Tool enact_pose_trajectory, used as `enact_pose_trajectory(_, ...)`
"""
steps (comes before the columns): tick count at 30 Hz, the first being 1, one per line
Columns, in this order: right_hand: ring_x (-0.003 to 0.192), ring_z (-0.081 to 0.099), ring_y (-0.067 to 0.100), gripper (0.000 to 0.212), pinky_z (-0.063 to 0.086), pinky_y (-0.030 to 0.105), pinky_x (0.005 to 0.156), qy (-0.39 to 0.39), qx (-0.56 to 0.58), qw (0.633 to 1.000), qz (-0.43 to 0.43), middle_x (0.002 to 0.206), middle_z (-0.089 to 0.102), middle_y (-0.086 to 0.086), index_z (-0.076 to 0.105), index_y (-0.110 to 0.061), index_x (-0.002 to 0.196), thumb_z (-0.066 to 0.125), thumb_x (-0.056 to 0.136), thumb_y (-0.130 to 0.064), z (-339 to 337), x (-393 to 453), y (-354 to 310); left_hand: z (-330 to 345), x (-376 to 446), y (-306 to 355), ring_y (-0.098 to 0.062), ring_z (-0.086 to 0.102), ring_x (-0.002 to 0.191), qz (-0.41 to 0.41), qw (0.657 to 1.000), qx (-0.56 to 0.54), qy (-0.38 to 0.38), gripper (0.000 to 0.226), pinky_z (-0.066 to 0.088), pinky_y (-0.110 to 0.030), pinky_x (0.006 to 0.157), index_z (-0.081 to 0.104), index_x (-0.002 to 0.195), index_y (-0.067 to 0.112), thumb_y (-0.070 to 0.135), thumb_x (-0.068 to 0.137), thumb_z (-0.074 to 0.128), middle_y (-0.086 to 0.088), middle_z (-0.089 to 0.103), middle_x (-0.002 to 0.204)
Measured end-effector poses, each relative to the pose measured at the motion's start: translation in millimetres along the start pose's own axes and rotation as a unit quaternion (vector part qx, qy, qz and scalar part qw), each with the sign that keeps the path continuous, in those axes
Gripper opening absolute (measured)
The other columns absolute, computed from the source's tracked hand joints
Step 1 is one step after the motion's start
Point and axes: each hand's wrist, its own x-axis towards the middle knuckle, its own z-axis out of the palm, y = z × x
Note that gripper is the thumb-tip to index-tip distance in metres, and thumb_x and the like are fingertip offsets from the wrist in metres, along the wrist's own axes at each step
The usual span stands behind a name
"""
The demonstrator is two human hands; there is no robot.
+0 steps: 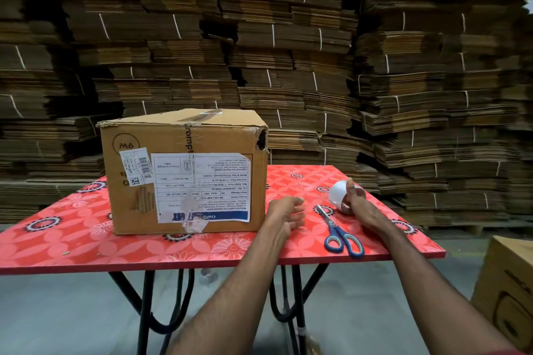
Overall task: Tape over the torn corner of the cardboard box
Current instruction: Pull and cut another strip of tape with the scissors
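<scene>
A brown cardboard box (184, 170) with an upside-down white label stands on the red flowered table (86, 239). Its upper right front corner (262, 138) is torn open into a dark hole. My right hand (356, 204) grips a roll of tape (340, 196) with a white core, resting on the table right of the box. My left hand (287, 212) hovers just right of the box's lower front corner, fingers loosely curled, holding nothing.
Blue-handled scissors (340, 232) lie shut on the table between my hands, near the front edge. Tall stacks of flattened cartons (288, 37) fill the background. Another cardboard box (507, 291) stands on the floor at the lower right.
</scene>
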Motion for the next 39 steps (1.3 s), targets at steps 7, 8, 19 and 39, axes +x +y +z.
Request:
enact_pose_trajectory(7, 0.126, 0.058, 0.027, 0.116, 0.037, 0.040, 0.107, 0.026, -0.026, 0.999, -0.028, 0.130, 0.070, 0.009, 0.066, -0.010, 0.131, 0.006, 0.077, -0.093, -4, -11, 4, 4, 3, -2, -0.009, 0.057, 0.037, 0.026, 0.999, -0.019, 0.001, 0.014, 0.058, -0.036, 0.072, 0.064, 0.101, -0.004, 0.003, 0.092, 0.056, -0.012, 0.065, 0.075)
enact_pose_trajectory(8, 0.126, 0.058, 0.027, 0.111, 0.038, 0.039, 0.106, 0.025, -0.034, 0.999, -0.034, 0.132, 0.069, 0.010, 0.068, -0.009, 0.128, 0.009, 0.081, -0.090, -4, -13, 5, 5, 1, -1, -0.011, 0.059, 0.041, 0.030, 0.999, -0.020, 0.001, 0.010, 0.058, -0.036, 0.072, 0.063, 0.098, -0.003, 0.002, 0.093, 0.056, -0.012, 0.065, 0.075)
enact_pose_trajectory(19, 0.116, 0.061, 0.033, 0.082, 0.041, 0.034, 0.087, 0.074, -0.091, 0.992, -0.040, 0.125, 0.069, 0.017, 0.069, -0.008, 0.123, 0.018, 0.100, -0.069, 4, -27, -2, 18, -10, 19, -0.020, 0.062, 0.060, 0.055, 0.998, -0.018, -0.029, 0.009, 0.057, -0.030, 0.058, 0.059, 0.087, 0.000, -0.002, 0.093, 0.053, -0.013, 0.060, 0.077)
enact_pose_trajectory(39, 0.113, 0.064, 0.032, 0.033, 0.047, 0.035, 0.080, 0.087, -0.382, 0.918, -0.059, 0.122, 0.065, 0.012, 0.064, -0.009, 0.118, 0.065, 0.092, -0.030, 35, -112, -28, 20, -15, 32, -0.021, 0.060, 0.059, 0.067, 0.997, 0.035, -0.026, 0.012, 0.052, -0.025, 0.043, 0.056, 0.083, 0.004, 0.002, 0.094, 0.051, -0.012, 0.060, 0.075)
